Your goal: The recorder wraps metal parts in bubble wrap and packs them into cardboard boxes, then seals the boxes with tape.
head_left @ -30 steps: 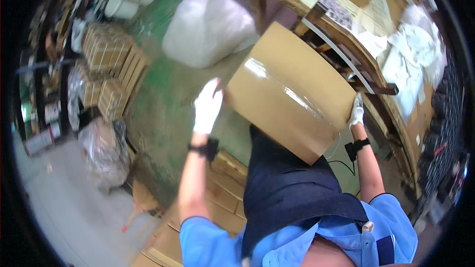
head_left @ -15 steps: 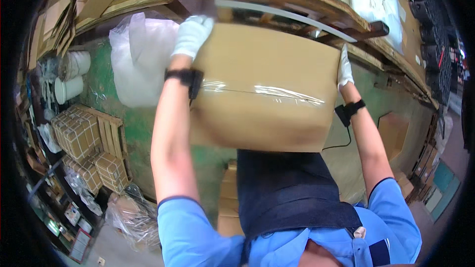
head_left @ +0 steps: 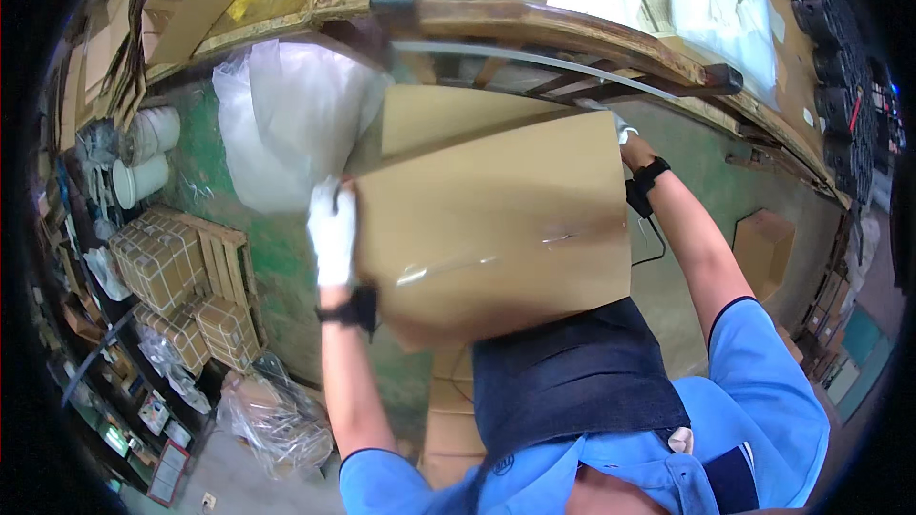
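Observation:
A large brown cardboard box (head_left: 496,200) with shiny clear tape across it is between my hands in front of my dark apron, its far edge slanting. My left hand (head_left: 332,234), in a white glove, grips its left edge, the fingers bent at the corner. At the far right corner my right hand (head_left: 615,122), also gloved in white, holds the box, most of its fingers hidden behind the cardboard. Beyond the far edge shows another brown cardboard surface (head_left: 453,119); whether it belongs to a separate box I cannot tell.
Just beyond stands a wooden bench (head_left: 563,24) with papers and a white bag on top. A translucent plastic sack (head_left: 286,129) is at the far left. Strapped cartons (head_left: 157,262) sit by a pallet on the left. More cartons (head_left: 453,420) stand near my left side.
The box has turned, its left side coming nearer to me. My left hand has slid from the far left corner down to the left edge. The cardboard behind has come into sight.

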Available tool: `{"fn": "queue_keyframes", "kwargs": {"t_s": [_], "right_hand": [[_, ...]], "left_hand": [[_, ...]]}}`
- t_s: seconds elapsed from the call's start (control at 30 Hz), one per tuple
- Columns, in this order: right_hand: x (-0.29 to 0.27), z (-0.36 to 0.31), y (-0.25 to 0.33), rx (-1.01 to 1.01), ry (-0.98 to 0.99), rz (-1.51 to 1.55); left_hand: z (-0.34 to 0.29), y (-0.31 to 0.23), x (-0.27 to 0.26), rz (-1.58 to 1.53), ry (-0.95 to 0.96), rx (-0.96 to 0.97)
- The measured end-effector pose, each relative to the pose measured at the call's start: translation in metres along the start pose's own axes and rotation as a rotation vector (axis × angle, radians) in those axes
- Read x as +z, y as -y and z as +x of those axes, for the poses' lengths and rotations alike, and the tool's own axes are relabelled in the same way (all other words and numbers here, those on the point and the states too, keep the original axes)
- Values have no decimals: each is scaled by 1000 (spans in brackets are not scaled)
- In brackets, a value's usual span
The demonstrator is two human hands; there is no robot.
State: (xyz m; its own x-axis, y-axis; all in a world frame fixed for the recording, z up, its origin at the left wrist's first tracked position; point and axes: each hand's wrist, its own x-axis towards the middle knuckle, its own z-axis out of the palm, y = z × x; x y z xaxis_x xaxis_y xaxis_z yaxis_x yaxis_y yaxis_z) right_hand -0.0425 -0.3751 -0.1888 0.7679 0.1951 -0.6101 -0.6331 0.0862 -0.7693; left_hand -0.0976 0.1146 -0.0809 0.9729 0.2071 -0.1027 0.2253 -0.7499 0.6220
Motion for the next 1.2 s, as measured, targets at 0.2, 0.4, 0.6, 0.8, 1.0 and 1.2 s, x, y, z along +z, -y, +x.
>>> {"fn": "queue_keyframes", "kwargs": {"t_s": [0.2,0.4,0.6,0.8,1.0,1.2], "right_hand": [[1,15,4,-32,142,0],[31,17,-17,-90,133,-16],[18,31,-11,-195,90,2],[22,-45,-12,-394,69,109],[-102,-173,1,-774,72,177],[-126,-391,7,-1273,-148,460]], "left_hand": [[-186,88,-8,-849,129,-814],[-303,130,61,-1129,158,-1248],[-290,141,114,-1179,371,-1181],[-239,118,107,-1121,542,-1026],[-146,-1,123,-1032,920,-680],[-89,-217,174,-988,1267,-205]]}}
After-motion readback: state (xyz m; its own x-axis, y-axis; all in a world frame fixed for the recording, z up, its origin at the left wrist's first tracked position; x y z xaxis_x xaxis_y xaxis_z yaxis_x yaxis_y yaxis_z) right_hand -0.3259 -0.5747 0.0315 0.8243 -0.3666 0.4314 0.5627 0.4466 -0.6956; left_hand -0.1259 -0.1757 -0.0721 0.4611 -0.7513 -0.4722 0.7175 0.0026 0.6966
